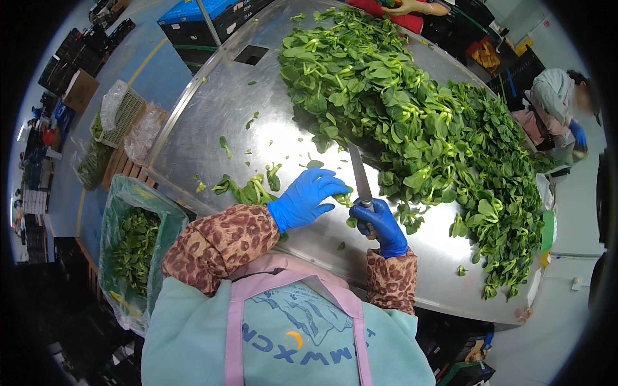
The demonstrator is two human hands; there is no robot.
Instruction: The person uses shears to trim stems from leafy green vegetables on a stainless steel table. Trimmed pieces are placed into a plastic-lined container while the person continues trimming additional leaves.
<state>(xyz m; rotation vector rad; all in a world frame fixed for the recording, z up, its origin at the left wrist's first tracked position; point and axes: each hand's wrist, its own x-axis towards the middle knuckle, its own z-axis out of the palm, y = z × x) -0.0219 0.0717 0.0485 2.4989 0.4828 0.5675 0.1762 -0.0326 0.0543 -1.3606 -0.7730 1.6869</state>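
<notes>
My right hand (381,226), in a dark blue glove, is closed around the handle of a knife (358,173), whose blade points away from me over the steel table (203,116). My left hand (309,198), in a lighter blue glove, is just left of it with fingers curled and apart. A small leafy green piece (344,198) lies at its fingertips, between the two hands; whether the fingers grip it I cannot tell. Beyond the knife spreads a large heap of leafy greens (400,106). A few trimmed greens (253,191) lie left of my left hand.
A crate lined with clear plastic (110,231) holds greens at my left. Stacked crates with a blue top (193,12) stand past the table's far left edge, near a square opening (251,55) in it. One person's gloved hand (410,6) is across the table; another person (555,101) is at right.
</notes>
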